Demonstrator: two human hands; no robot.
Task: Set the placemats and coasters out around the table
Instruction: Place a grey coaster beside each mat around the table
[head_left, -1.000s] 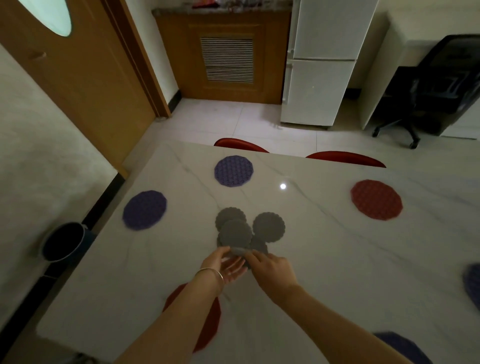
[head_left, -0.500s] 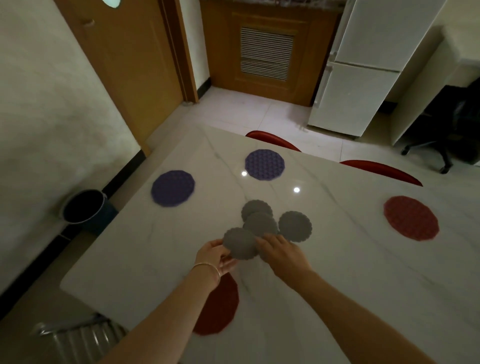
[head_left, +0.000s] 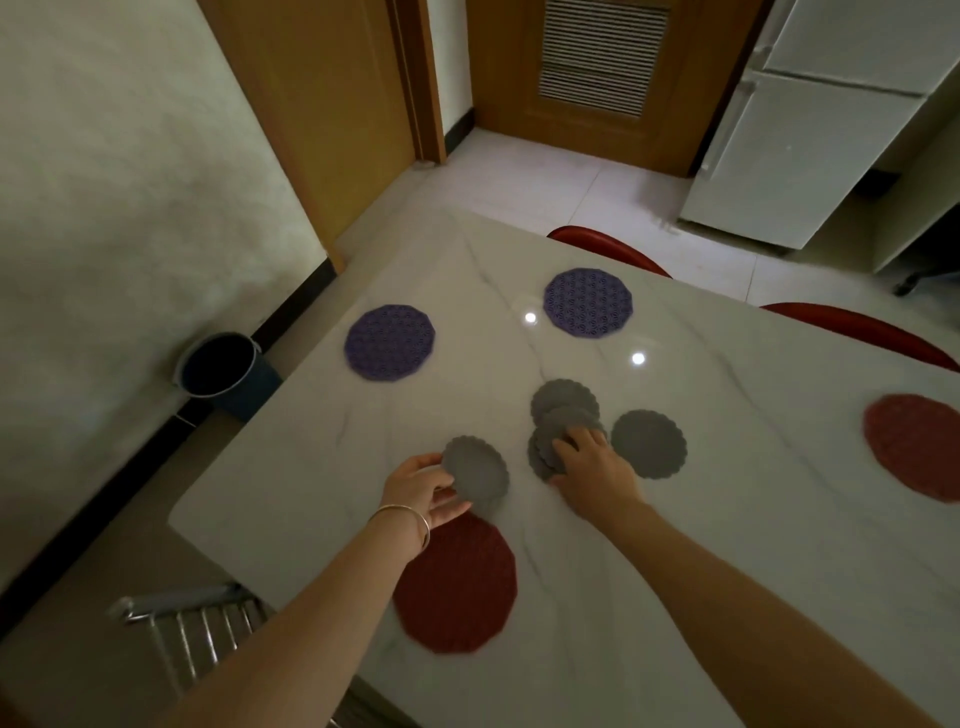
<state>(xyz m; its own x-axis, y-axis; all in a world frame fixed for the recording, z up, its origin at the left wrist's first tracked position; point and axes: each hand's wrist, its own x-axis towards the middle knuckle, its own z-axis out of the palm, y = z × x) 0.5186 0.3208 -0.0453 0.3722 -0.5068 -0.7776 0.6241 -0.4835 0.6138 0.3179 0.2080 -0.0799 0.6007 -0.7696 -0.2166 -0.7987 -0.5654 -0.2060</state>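
Note:
On the white marble table (head_left: 727, 519) lie two purple placemats (head_left: 389, 343) (head_left: 588, 302) at the far left and two red placemats, one near me (head_left: 462, 587) and one at the right edge (head_left: 914, 447). My left hand (head_left: 423, 491) grips one grey scalloped coaster (head_left: 475, 470), held just above the near red placemat's far edge. My right hand (head_left: 595, 467) rests with its fingers on a small overlapping pile of grey coasters (head_left: 563, 410) in the table's middle. Another grey coaster (head_left: 649, 443) lies flat just right of the pile.
Two red chair backs (head_left: 608, 249) (head_left: 857, 332) stand at the table's far side. A dark bucket (head_left: 221, 366) sits on the floor by the left wall, a metal rack (head_left: 192, 629) below the table's near-left corner. A white fridge (head_left: 810, 140) stands at the back right.
My left hand has drawn one grey coaster leftward, away from the pile. My right hand stays on the pile. The view has swung to the left.

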